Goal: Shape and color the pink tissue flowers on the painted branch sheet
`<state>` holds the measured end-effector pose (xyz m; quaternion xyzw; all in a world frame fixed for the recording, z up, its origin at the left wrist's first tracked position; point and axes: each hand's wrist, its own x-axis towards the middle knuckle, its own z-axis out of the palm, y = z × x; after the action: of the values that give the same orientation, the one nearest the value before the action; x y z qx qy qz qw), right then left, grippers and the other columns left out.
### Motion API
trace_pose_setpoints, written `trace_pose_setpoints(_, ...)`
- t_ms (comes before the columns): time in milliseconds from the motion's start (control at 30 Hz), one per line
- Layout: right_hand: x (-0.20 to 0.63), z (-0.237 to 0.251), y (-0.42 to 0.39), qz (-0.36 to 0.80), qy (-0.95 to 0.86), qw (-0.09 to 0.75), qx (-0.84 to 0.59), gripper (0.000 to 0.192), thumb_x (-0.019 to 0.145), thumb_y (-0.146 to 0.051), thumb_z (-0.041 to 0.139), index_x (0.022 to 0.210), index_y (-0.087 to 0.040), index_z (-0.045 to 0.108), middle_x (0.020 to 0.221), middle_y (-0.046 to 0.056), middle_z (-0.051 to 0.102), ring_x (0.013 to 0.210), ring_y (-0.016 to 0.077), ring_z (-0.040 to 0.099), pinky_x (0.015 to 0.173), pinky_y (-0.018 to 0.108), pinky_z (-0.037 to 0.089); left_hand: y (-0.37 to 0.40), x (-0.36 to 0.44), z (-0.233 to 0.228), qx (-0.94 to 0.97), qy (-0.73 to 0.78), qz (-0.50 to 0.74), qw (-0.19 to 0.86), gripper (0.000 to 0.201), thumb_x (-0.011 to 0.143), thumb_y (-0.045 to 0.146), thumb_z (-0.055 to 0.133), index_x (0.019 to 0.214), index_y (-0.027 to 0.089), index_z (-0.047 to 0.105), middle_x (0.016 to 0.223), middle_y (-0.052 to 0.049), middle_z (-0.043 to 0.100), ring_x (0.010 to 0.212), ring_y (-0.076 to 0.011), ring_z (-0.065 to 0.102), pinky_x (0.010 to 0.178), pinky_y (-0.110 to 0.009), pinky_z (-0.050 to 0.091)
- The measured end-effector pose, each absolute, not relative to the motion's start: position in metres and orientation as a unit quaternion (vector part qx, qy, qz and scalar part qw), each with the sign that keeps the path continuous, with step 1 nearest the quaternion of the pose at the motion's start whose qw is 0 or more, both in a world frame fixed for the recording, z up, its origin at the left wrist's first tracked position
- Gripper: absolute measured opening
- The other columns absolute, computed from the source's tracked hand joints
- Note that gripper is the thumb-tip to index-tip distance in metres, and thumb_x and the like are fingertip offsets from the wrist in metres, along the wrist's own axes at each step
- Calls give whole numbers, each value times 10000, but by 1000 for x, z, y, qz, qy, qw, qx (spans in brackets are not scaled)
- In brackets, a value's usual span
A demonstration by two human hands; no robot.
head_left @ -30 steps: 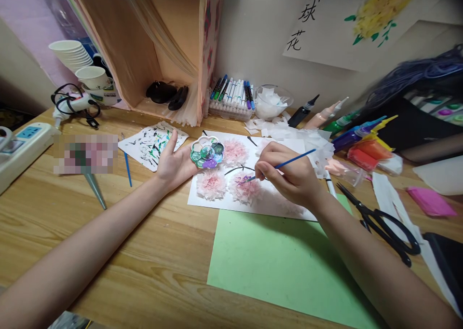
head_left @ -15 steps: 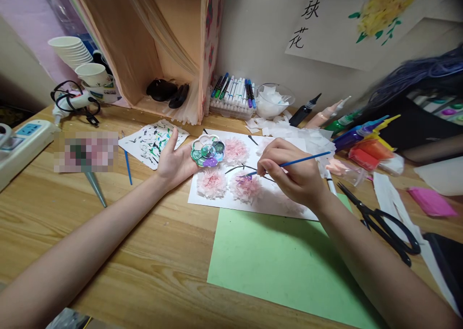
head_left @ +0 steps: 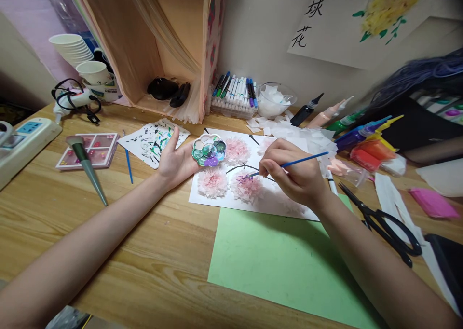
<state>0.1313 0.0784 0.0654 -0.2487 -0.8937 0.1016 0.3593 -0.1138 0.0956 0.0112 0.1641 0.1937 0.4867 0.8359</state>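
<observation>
My left hand (head_left: 177, 160) is palm up with its thumb raised. On its fingers rests a flower-shaped paint palette (head_left: 209, 150) with green, purple and blue paint in its wells. My right hand (head_left: 291, 172) is closed around a thin blue paintbrush (head_left: 306, 159), pen-like. The brush tip is at a pink paper flower (head_left: 248, 186) whose middle has purple marks. That flower is on a white sheet (head_left: 231, 202) with several other pink tissue flowers and dark painted stems. Part of the sheet is hidden behind my right hand.
Green paper (head_left: 275, 261) lies in front of the white sheet. Black scissors (head_left: 379, 220) are on the right, paint bottles (head_left: 306, 109) behind. A paint-smeared paper (head_left: 152, 143), a second blue brush (head_left: 129, 166) and a makeup brush (head_left: 87, 170) lie left. Markers (head_left: 235, 95) stand at the back.
The brush tip has shifted very slightly to the right on the pink flower. Both hands otherwise keep nearly the same pose, and the palette stays on my left hand.
</observation>
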Motion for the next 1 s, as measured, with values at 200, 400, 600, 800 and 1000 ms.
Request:
trace_pose_setpoints(200, 135, 69, 79, 101, -879, 388, -258, 320, 970, -238, 420, 685, -212, 563, 608, 26, 576, 645, 154, 514, 598, 301, 419, 95, -114, 11, 177, 202, 485, 832, 709, 918, 585, 280, 1394, 79, 424, 1286, -179, 611, 1260, -353, 518, 1111, -538, 312)
trace_pose_setpoints(400, 139, 75, 78, 135, -860, 402, -284, 377, 984, -279, 386, 661, -213, 569, 587, 19, 561, 619, 143, 523, 593, 301, 422, 95, -113, 13, 178, 204, 484, 832, 736, 913, 591, 289, 1409, 59, 400, 1265, -190, 623, 1250, -348, 529, 1116, -522, 312)
trace_pose_setpoints(600, 136, 72, 79, 129, -877, 374, -274, 356, 975, -255, 401, 666, -208, 570, 604, 14, 581, 613, 137, 542, 595, 289, 429, 94, -113, 15, 177, 213, 486, 829, 764, 918, 602, 263, 1416, 36, 386, 1251, -201, 630, 1242, -337, 540, 1112, -504, 322)
trace_pose_setpoints(800, 144, 79, 81, 105, -850, 420, -301, 299, 967, -288, 427, 734, -220, 602, 649, 20, 611, 670, 162, 554, 637, 317, 439, 93, -114, 17, 186, 225, 486, 824, 788, 920, 616, 249, 1420, 19, 371, 1253, -224, 620, 1215, -339, 561, 1091, -511, 344)
trace_pose_setpoints(1000, 163, 107, 79, 99, -783, 475, -390, 216, 950, -357, 485, 857, -249, 647, 834, 27, 663, 798, 179, 588, 737, 345, 439, 93, -117, 17, 195, 231, 500, 811, 792, 940, 593, 203, 1427, -18, 330, 1215, -255, 632, 1157, -324, 607, 1063, -505, 380)
